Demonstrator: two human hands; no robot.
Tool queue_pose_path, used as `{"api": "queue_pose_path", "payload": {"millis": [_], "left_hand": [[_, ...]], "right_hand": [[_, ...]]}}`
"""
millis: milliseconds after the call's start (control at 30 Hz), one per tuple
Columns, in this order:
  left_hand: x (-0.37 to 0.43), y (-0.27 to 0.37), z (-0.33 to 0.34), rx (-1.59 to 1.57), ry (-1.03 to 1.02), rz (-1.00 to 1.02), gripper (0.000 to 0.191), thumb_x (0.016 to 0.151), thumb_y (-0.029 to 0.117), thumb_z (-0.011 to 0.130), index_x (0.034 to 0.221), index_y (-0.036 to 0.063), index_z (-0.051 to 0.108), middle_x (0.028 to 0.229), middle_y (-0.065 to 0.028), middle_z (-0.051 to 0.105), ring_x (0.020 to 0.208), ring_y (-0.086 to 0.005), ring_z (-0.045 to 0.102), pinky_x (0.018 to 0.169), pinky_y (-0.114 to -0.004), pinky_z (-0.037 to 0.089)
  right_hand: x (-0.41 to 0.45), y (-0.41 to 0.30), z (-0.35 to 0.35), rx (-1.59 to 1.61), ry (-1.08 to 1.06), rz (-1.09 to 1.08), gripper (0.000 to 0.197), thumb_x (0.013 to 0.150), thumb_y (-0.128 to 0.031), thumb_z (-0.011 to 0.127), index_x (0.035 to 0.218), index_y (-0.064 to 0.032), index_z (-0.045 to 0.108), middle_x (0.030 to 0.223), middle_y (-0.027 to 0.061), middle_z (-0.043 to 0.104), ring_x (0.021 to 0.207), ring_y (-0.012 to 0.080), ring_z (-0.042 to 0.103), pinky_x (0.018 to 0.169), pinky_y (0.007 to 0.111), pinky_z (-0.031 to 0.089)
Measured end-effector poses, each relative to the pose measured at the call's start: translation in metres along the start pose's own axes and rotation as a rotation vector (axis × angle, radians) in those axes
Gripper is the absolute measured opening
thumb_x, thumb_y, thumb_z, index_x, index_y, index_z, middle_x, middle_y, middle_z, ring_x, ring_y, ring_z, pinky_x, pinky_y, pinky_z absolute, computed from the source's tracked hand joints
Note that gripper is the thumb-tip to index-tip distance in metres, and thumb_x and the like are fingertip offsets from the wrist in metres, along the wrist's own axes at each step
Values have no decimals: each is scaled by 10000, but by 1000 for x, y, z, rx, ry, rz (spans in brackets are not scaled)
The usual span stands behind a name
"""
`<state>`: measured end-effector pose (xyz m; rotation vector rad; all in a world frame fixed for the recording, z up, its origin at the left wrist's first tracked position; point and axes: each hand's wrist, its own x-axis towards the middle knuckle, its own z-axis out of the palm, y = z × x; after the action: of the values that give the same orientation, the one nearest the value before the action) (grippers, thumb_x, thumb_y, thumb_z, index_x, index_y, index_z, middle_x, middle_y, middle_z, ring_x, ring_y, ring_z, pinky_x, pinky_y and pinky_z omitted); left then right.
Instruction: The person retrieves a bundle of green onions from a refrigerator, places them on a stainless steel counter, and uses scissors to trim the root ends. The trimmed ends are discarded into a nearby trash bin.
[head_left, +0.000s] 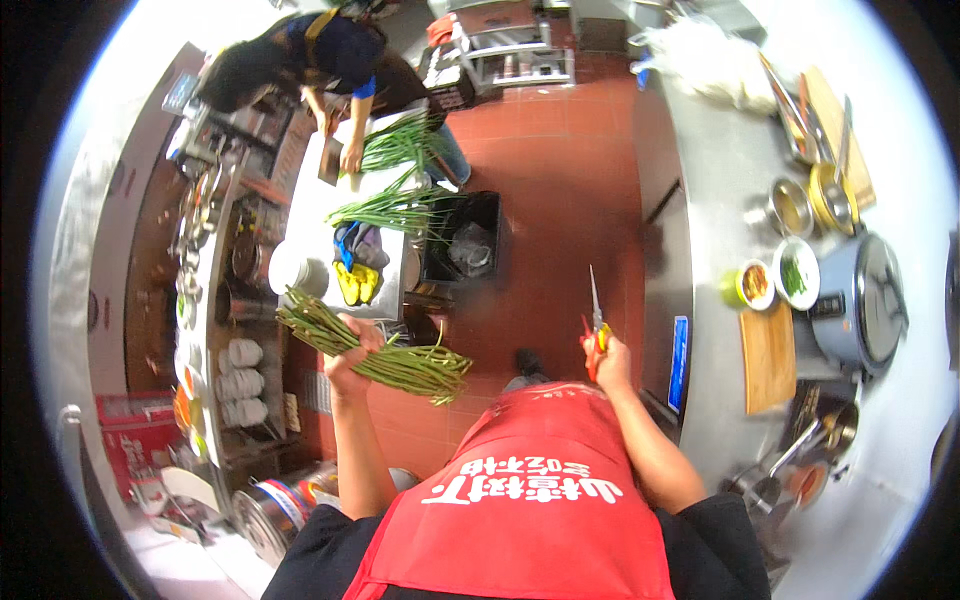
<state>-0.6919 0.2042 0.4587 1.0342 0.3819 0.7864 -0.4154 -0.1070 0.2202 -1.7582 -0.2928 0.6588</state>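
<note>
My left hand (354, 358) is closed around a thick bunch of long green beans (412, 370), held in the air just short of a steel worktable (386, 289). Out to the right, my right hand (611, 364) grips scissors (598, 330) with red and yellow handles, their blades pointing away from me over the tiled floor. The scissors and the beans are well apart. On the near end of the worktable lie a yellow item (356, 283) and a dark cloth (364, 244) with blue on it.
Across the worktable, a co-worker's hands (351, 156) hold a cleaver (330, 160) beside green stalks (390, 142). A black bin (463, 240) stands right of the table. Along the right counter (705, 217) are a rice cooker (859, 300), bowls and a wooden board (769, 360). Shelving (225, 315) flanks the left.
</note>
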Motion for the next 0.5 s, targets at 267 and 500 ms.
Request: {"api": "queue_pose_path", "payload": {"millis": [267,500], "left_hand": [[-22,-21,-77,181,213,-233,415,560,94,809,908,44,589,722,-100,632,639,-218,603,599,-358,506],[-56,-50,-103,98,522,-363,441,533,39,824,899,31,578,741,-111,629,662,-242,625,605,-369,499]], "right_hand": [[157,-36,231,673,-293,260,110,989,-138,692,1014,-39,649,719,6,594,537,114,563,479,254,442],[293,44,386,662,-129,566,69,975,-127,692,956,-81,644,717,44,613,587,165,590,504,296,481]]}}
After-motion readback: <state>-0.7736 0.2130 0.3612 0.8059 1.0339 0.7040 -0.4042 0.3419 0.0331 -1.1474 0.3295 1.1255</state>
